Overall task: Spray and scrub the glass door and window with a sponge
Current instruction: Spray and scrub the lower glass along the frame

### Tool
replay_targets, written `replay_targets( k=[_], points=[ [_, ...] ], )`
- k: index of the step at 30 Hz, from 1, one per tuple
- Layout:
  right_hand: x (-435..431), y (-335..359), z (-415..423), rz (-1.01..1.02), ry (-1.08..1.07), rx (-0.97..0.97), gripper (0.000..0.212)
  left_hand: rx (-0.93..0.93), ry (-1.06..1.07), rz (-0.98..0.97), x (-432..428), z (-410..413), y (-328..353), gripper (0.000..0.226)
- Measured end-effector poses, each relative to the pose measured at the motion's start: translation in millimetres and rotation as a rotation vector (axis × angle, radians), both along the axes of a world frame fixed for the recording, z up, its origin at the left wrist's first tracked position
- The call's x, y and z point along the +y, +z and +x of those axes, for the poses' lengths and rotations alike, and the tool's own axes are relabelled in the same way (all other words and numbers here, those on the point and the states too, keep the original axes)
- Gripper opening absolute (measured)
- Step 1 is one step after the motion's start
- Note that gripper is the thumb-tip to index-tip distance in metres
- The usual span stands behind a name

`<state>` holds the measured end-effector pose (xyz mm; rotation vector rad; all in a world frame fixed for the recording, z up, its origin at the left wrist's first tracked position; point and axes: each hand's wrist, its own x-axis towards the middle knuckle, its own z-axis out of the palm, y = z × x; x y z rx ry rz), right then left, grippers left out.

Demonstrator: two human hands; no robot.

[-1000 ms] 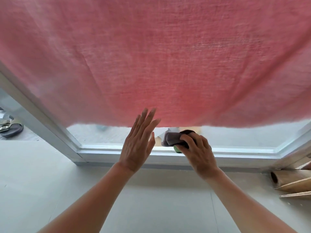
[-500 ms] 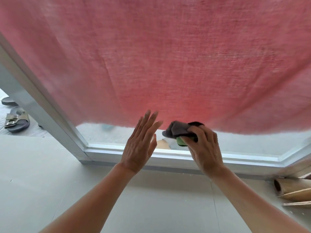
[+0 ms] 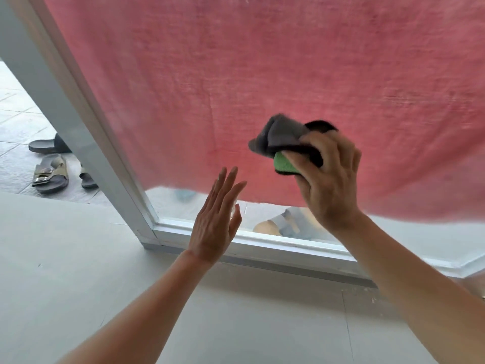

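Our right hand (image 3: 328, 179) grips the sponge (image 3: 284, 162) and grey cloth (image 3: 280, 134) against the glass (image 3: 210, 61), left hand (image 3: 215, 222) flat, fingers spread; loose cloth may slip out.

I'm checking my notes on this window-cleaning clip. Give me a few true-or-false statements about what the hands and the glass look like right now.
1. The right hand grips a green sponge bundled with a grey cloth. True.
2. The left hand holds a spray bottle. False: it is open and empty, fingers spread near the glass.
3. A red curtain covers most of the glass. True.
4. The sponge is down on the bottom frame. False: it is up on the curtained part of the pane.
5. Sandals lie outside to the left. True.
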<state>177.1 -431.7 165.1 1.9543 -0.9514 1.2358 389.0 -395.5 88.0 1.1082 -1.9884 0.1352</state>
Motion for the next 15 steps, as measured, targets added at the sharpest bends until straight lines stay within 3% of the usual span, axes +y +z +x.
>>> replay_targets(
  k=[4,12,15],
  points=[
    [5,-69,1,0.156,-0.027,0.212,0.051,0.016,0.020,0.003,0,6,-2,0.059],
    [21,-140,6,0.359,-0.047,0.378,0.025,0.006,0.010,-0.010,-2,14,-7,0.058],
    [26,-158,6,0.530,-0.082,0.439,0.044,0.004,0.005,-0.008,-2,14,-7,0.058]
  ],
)
